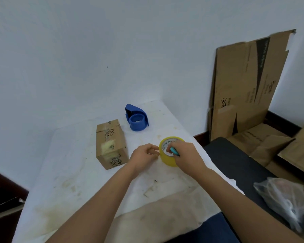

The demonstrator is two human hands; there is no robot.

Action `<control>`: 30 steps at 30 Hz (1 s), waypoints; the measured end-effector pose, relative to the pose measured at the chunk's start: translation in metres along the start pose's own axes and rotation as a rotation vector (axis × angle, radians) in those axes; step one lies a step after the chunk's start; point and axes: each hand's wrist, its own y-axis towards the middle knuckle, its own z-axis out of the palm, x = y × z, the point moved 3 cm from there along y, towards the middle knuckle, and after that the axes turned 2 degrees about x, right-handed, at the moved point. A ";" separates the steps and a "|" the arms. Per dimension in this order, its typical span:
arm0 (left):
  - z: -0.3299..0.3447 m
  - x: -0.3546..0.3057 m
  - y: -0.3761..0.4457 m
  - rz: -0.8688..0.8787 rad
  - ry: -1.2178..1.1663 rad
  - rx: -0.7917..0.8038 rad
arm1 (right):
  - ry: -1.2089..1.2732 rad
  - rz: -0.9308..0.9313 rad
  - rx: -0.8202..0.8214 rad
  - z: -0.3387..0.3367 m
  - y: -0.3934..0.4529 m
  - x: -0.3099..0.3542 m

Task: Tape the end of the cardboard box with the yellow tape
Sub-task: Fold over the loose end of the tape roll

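Now both hands meet at the yellow tape roll.
Cardboard box lies mid-counter; left hand pinches the roll's edge, right hand grips roll and teal-handled tool near the right edge.

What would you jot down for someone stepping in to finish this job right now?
Left hand: fingertips pinching at the rim of the yellow tape roll, probably picking at the loose end.
Right hand: steadying the roll from the other side, with a small teal tool in its fingers.
The roll sits on the white table, just right of the cardboard box. The box lies untouched; it carries some older tape patches.
A blue tape dispenser stands behind, unused.
Done: roll in hand. Left: pull out a strip, stick it across the box end, cut it.
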 end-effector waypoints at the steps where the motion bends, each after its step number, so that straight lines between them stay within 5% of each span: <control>1: 0.001 0.001 -0.003 -0.005 -0.021 -0.018 | -0.001 -0.003 0.000 0.001 0.000 0.001; 16: -0.034 -0.073 -0.057 0.330 0.276 -0.159 | 0.641 0.128 -0.042 -0.011 -0.006 0.043; 21: -0.043 -0.054 -0.071 0.316 0.138 -0.151 | 0.798 0.227 -0.100 0.005 -0.018 0.051; 30: -0.044 -0.043 -0.082 0.353 0.180 -0.247 | 0.816 0.239 -0.060 0.022 -0.029 0.059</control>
